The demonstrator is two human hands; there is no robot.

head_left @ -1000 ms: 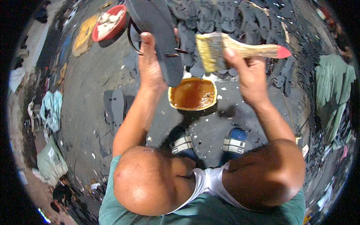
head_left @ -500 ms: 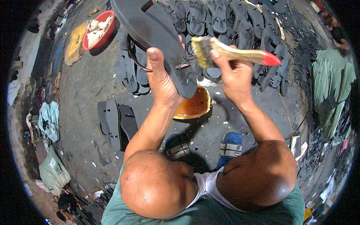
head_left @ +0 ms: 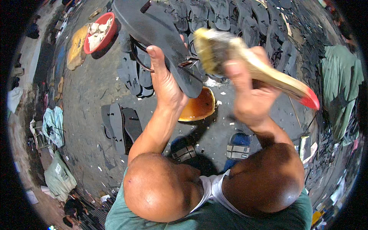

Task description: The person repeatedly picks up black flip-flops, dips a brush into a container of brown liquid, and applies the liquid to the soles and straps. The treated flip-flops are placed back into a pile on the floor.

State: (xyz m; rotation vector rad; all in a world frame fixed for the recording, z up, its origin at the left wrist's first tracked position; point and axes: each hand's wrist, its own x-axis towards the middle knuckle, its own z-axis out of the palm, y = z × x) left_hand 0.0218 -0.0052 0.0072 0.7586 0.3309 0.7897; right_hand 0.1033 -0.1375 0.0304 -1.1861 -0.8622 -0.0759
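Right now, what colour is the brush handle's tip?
Red; the brush handle's tip shows best in the head view.

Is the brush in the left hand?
No, the right hand grips the brush, while the left hand holds a dark sandal.

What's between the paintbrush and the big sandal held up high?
In the head view, a narrow gap: the fingertips of the left hand and a strap of the held sandal poke into it, with dark sandals lying behind.

sandal (head_left: 161, 42) in left hand (head_left: 165, 82); brush (head_left: 268, 74) in right hand (head_left: 251, 99), right of sandal; bowl (head_left: 196, 119) on ground (head_left: 84, 126) below
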